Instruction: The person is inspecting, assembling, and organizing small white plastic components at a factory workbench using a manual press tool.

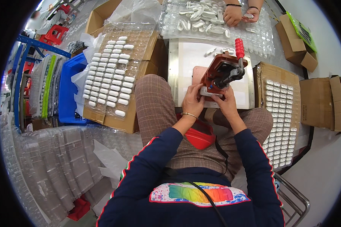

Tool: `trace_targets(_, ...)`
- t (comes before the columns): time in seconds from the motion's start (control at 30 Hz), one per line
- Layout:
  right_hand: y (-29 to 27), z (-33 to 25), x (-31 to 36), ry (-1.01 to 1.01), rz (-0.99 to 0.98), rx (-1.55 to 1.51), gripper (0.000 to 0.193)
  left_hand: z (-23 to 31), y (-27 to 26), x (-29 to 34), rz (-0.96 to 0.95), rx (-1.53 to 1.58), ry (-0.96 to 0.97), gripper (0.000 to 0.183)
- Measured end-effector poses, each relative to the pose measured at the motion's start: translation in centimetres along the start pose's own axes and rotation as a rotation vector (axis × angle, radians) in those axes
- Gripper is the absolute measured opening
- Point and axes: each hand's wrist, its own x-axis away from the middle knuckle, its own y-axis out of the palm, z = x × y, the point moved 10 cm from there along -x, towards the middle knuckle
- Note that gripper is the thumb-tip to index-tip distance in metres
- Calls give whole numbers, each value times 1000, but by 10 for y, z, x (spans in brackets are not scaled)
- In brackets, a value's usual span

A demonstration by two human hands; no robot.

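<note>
A brown-red hand press with a black lever and a red grip stands on the white work board. At its near side, low under the press head, lies a white oval plastic part. My left hand pinches this part from the left, thumb and fingers against it. From the right, my right hand holds its other end with thumb and forefinger. The press head hides part of the piece. A few loose white pieces lie on the board behind the press.
A clear blister tray of white oval parts rests on a carton at left; another filled tray is at right. Across the table, a co-worker's hands handle parts beside a heap of white pieces. A blue bin stands far left.
</note>
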Motion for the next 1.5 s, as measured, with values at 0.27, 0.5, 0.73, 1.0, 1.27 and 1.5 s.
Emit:
trace_targets(0.27,-77,45,-18,337,76,-74,25,3,3,-1,-31,39,-28,48)
trace_targets(0.5,-104,-129,-143,66,-26,-589,39,-2,3,0,-31,-34,-25,48)
trace_targets(0.73,-102,-181,-143,33,-10,-588,28,-2,4,-1,-19,-20,-14,47)
trace_targets(1.0,-80,-227,-56,-43,-77,-371,20,-5,1,0,-51,-23,-98,46)
trace_targets(1.27,-33,-219,6,-832,-1,211,28,9,-3,-3,13,18,37,45)
trace_targets(1.5,-32,-233,1,-822,-38,317,34,4,-1,-1,0,-115,56,45)
